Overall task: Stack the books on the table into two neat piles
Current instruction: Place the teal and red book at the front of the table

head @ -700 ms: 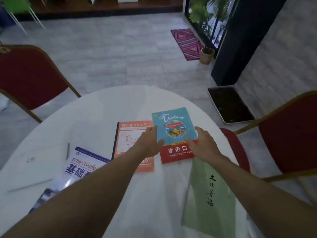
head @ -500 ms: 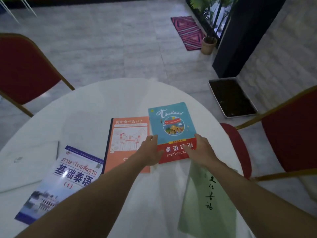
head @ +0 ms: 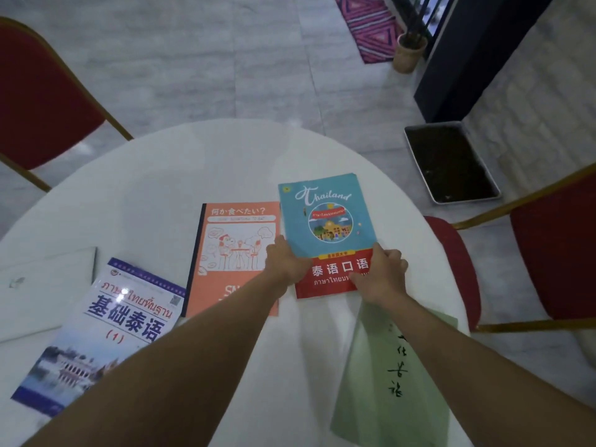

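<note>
A blue-and-red Thailand book (head: 325, 221) lies on the round white table (head: 161, 188), right of centre. My left hand (head: 285, 264) grips its left edge and my right hand (head: 383, 274) grips its lower right corner. Beside it on the left lies an orange book (head: 232, 250), partly under my left forearm. A white-and-blue book (head: 106, 333) with a building photo lies at the near left. A pale green book (head: 396, 379) lies at the near right under my right forearm.
A white flat device (head: 42, 291) lies at the table's left edge. Red chairs stand at far left (head: 42, 98) and right (head: 554, 250). On the floor beyond are a dark tray (head: 448, 162), a potted plant (head: 408, 53) and a pink rug (head: 367, 24).
Both hands slid down the Thailand book toward its near end, closing on its edges. The view tilted downward, so the books appear lower and nearer.
</note>
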A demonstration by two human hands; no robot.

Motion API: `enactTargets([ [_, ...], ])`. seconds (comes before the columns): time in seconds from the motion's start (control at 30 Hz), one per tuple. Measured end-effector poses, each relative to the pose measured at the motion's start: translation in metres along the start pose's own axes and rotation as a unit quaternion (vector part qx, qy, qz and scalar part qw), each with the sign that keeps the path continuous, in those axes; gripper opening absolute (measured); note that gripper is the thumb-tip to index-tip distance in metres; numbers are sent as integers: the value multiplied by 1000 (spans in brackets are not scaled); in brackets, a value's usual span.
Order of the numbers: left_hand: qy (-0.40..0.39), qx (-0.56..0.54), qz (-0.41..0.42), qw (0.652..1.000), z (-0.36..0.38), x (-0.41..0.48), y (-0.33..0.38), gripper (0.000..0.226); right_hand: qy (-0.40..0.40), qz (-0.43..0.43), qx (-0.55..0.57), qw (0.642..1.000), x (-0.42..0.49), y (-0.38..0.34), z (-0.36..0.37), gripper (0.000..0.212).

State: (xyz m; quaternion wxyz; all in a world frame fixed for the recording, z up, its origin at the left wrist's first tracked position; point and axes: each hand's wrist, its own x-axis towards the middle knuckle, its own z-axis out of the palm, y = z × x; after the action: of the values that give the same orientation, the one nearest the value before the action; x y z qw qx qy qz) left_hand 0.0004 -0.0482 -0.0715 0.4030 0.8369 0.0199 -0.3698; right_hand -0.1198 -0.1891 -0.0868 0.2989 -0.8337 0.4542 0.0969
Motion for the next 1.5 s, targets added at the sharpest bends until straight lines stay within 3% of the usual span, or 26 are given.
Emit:
enactTargets([
  [0.13,-25,-121,-4,992,-5,-1,12,48,-16,4,29,999,3,-4,-2,56],
  [0.33,-44,-161,32,986,-26,-18,23,31,-57,4,78,995,-4,-17,-2,54],
  [0.47,-43,-210,35,976,-53,-36,18,33,-99,17,177,979,-15,-32,-2,48],
  [0.6,-66,-218,28,973,-84,-61,-3,36,-158,49,313,935,-41,-50,8,38],
  [0.73,-64,-194,24,979,-112,-89,-33,42,-196,58,351,914,-76,-53,24,51],
  [0.93,-43,-165,39,985,-135,-135,-103,50,-276,82,390,875,-146,-49,59,24],
  [1.17,-62,-101,28,993,-142,-179,-195,43,-231,80,325,913,-226,-19,114,45],
  [1.33,-35,76,48,995,-126,-188,-246,38,-142,29,220,965,-262,1,143,57],
  [1.43,-24,225,94,970,-120,-195,-270,39,-92,-7,148,985,-273,7,149,59],
  [1.5,-35,263,100,959,-119,-200,-283,41,-86,-21,104,991,-281,12,152,58],
])
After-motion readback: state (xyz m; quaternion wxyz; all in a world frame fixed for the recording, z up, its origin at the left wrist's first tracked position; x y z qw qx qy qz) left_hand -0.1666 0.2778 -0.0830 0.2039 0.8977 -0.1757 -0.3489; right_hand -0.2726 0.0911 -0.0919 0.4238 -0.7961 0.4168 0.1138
